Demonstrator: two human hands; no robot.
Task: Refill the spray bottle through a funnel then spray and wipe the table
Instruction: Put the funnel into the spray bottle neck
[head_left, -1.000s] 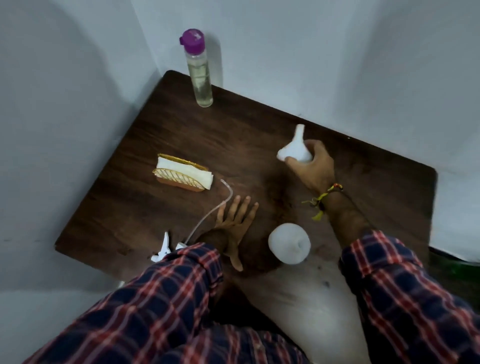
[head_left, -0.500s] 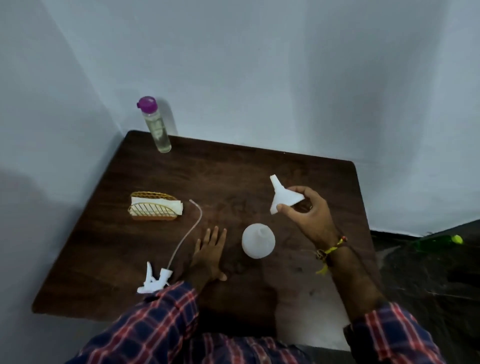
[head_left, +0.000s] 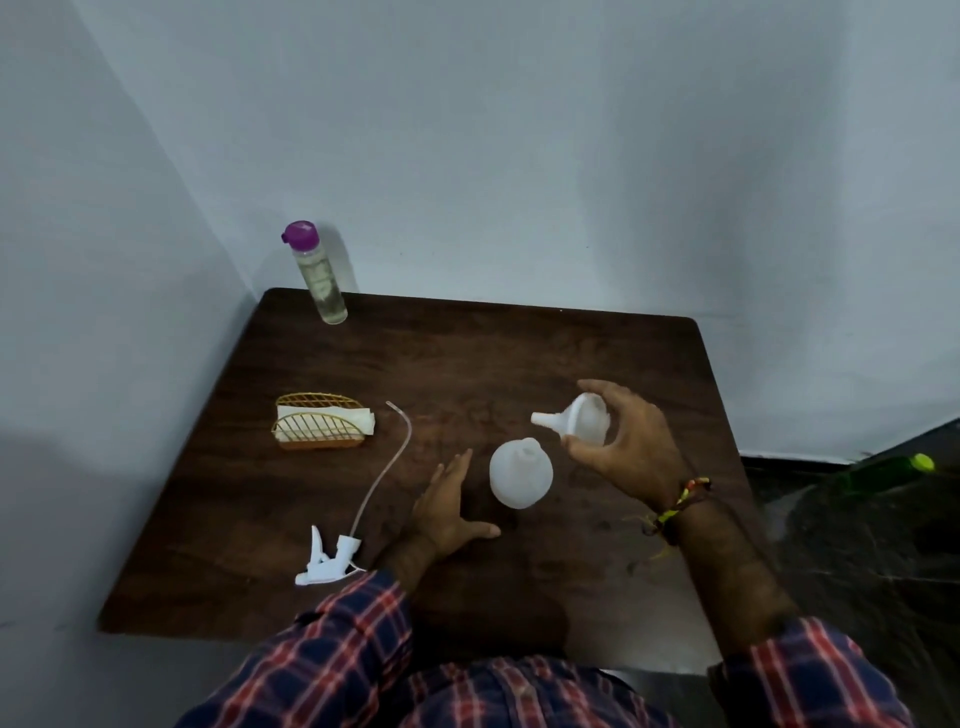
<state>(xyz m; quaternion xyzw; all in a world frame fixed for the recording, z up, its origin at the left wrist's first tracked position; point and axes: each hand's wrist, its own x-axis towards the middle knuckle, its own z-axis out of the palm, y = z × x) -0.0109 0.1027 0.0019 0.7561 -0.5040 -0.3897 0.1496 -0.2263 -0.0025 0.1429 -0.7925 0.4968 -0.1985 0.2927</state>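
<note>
Right hand (head_left: 623, 447) is gripping the funnel (head_left: 576, 427), now tipped spout-sideways toward the open spray bottle (head_left: 520, 474) (seating comes next), while left hand (head_left: 447, 506) is resting flat, fingers apart, on the bench (head_left: 519, 353).

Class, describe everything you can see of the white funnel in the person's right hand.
The funnel is small, white and slightly see-through, plastic by its look, with a wide round mouth and a short narrow spout. It is tipped on its side in the air above the table, spout pointing left, just beyond the open white bottle. The right hand grips its wide end, fingers over the rim and thumb beneath.
</note>
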